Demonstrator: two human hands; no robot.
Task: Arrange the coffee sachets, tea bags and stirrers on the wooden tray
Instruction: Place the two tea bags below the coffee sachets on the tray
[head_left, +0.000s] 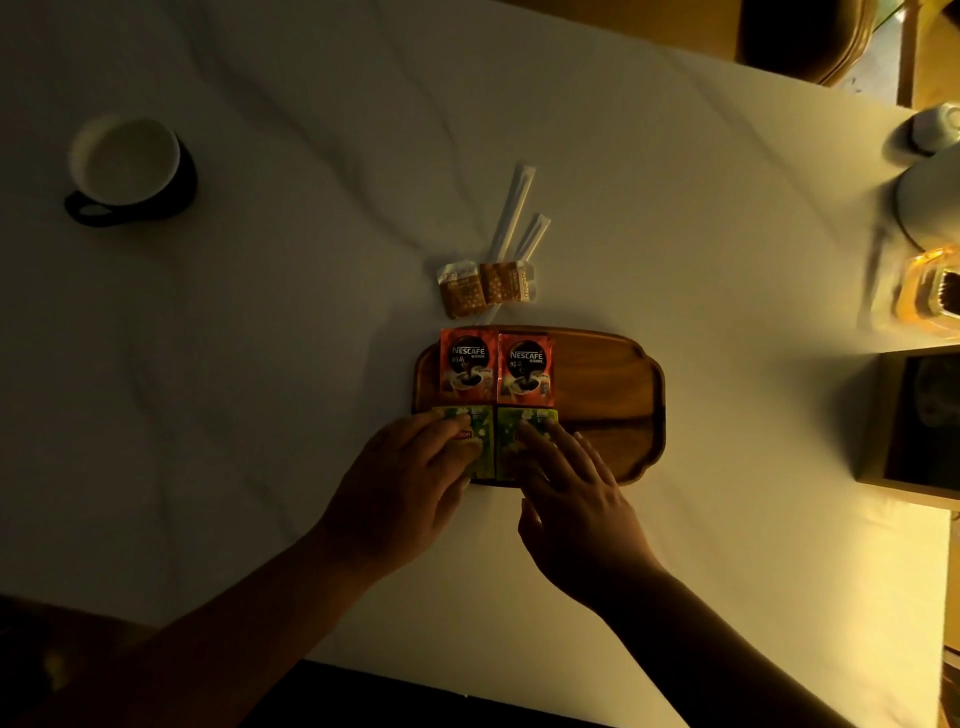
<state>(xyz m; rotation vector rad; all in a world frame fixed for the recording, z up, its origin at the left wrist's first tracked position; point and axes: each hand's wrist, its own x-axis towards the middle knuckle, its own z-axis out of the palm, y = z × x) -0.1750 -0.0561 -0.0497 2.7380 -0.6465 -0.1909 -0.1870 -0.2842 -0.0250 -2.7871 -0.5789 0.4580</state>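
A wooden tray lies on the white cloth. Two red coffee sachets sit side by side on its far left part. Below them lie two green tea bags, the left tea bag and the right tea bag. My left hand rests flat with its fingers on the left tea bag. My right hand presses its fingertips on the right one. Beyond the tray lie two small orange sugar packets and two paper-wrapped stirrers.
A dark cup with a white inside stands at the far left. At the right edge are a white kettle, a small white cup, an amber glass item and a wooden box. A chair stands behind.
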